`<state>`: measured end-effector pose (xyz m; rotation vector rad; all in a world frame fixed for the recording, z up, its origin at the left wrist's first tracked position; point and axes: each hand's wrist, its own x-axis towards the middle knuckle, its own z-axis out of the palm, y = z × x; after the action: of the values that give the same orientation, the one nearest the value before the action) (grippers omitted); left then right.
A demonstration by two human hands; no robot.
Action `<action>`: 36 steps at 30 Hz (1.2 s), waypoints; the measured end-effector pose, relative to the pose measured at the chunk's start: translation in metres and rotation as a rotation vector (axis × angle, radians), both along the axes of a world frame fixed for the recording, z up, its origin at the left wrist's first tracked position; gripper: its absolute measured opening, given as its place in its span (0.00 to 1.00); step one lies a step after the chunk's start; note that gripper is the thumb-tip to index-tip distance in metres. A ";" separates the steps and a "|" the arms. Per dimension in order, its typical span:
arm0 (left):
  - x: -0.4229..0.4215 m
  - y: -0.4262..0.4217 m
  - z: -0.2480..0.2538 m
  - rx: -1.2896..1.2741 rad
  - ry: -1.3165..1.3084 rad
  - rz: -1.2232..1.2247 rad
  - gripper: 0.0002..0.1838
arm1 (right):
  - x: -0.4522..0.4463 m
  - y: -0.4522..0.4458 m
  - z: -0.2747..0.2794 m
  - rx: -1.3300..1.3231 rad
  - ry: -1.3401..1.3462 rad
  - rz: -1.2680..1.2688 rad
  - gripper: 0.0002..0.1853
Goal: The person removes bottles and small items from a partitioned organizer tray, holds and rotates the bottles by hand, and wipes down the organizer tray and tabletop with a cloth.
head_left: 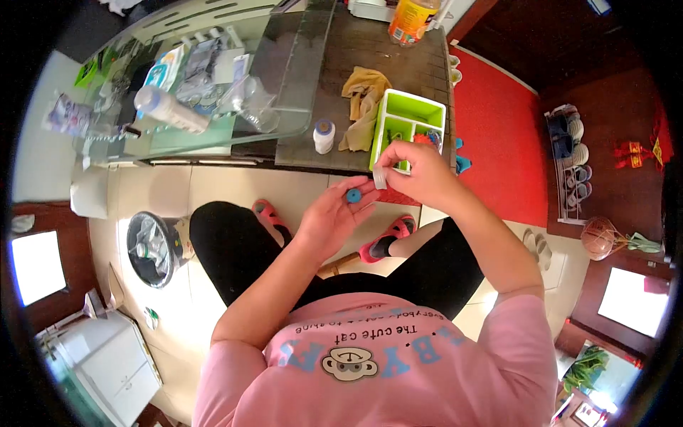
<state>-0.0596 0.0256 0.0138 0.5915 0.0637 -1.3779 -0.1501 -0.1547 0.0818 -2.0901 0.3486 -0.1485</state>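
Observation:
My left hand [331, 217] is turned palm up with its fingers stretched out. A small round blue piece [353, 195] with a dark spot at its centre rests on those fingers. Just to the right, my right hand [416, 171] pinches a small clear, whitish plastic piece [380, 178] between thumb and fingers; its exact kind I cannot make out. Behind the right hand stands a white and green divided box [380, 121], with green and red-blue items in its compartments, partly covered by the hand. A small white bottle with a bluish top [324, 136] stands upright left of the box.
A tan cloth [364, 89] lies beside the box on the dark table [302, 146]. A glass shelf [284, 107] to the left bears a large white bottle [171, 110] and packets. An orange-labelled bottle [414, 21] stands at the back. A bin [151, 249] stands on the floor left.

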 end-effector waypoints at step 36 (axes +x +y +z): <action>0.252 0.495 -0.136 0.793 0.024 1.028 0.40 | 0.019 0.205 0.016 0.033 -0.122 0.284 0.05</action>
<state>0.1921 0.5202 -0.1218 0.9995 0.8443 -0.3040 -0.1307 0.0500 0.0979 -2.0622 -0.0209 -0.0992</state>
